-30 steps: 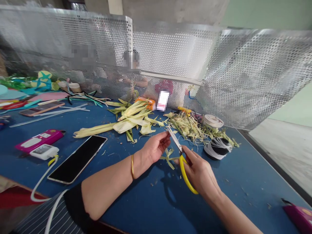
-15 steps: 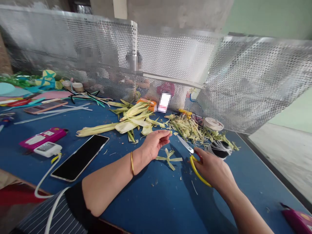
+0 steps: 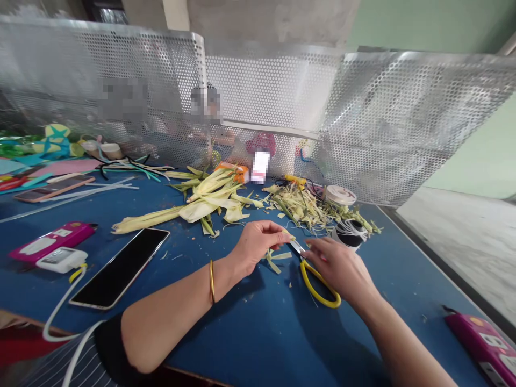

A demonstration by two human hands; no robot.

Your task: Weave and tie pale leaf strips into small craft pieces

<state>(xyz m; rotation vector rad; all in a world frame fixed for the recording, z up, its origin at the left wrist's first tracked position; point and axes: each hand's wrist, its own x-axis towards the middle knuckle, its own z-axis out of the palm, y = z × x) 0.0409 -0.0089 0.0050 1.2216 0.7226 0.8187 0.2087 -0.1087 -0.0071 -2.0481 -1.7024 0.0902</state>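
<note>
Between the thumb and fingers of my left hand point(image 3: 258, 247) is a small pale-green strip of corn husk point(image 3: 289, 234). My right hand point(image 3: 341, 266) grips scissors with yellow handles point(image 3: 322, 293), their blades point(image 3: 297, 246) pointing up-left and reaching the strip at my left fingertips. On the table just below my left fingers lies a knotted husk piece point(image 3: 278, 263) with several arms, partly covered by the hand. Beyond both hands is a heap of shredded husk scraps point(image 3: 298, 207).
Whole corn husks point(image 3: 213, 199) spread over the blue table. A dark-screened phone point(image 3: 121, 269) and magenta device point(image 3: 52, 242) lie left. A black spool with white cord point(image 3: 350, 234) stands right of the scraps. A perforated metal screen point(image 3: 266, 91) borders the back.
My right hand has brought the scissors left and close, so the blades now meet the husk strip in my left fingers. The view has shifted slightly to the right.
</note>
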